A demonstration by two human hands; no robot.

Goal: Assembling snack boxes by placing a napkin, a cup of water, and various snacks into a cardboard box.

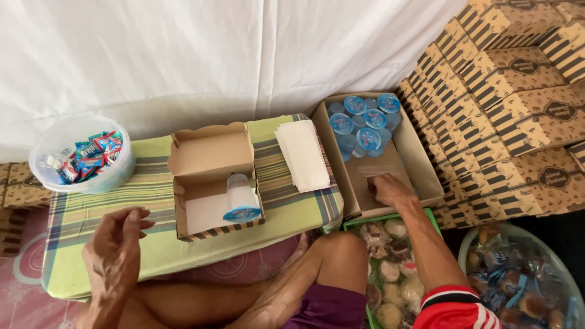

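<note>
Right hand (pixel 390 190) knuckles-down in carton (pixel 420 176) near its front edge, grip hidden, cannot tell. Sealed water cups (pixel 364 122) beyond it at carton's far end. Left hand (pixel 119 240) half-curled, empty, over tabletop (pixel 97 213) front-left.

Matt cardboard box (pixel 210 158); clear plastic cup (pixel 241 198), glossy foil lid; woven cloth mat (pixel 109 210).

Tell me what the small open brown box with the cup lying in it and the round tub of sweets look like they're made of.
The small open brown box looks like matte paperboard: a dull tan inside, folded flaps and a scalloped lid edge. The clear cup with a blue lid lying in it seems to be thin plastic under a glossy film seal. The round translucent tub of wrapped sweets appears to be frosted plastic, since the wrappers show faintly through its wall.
</note>
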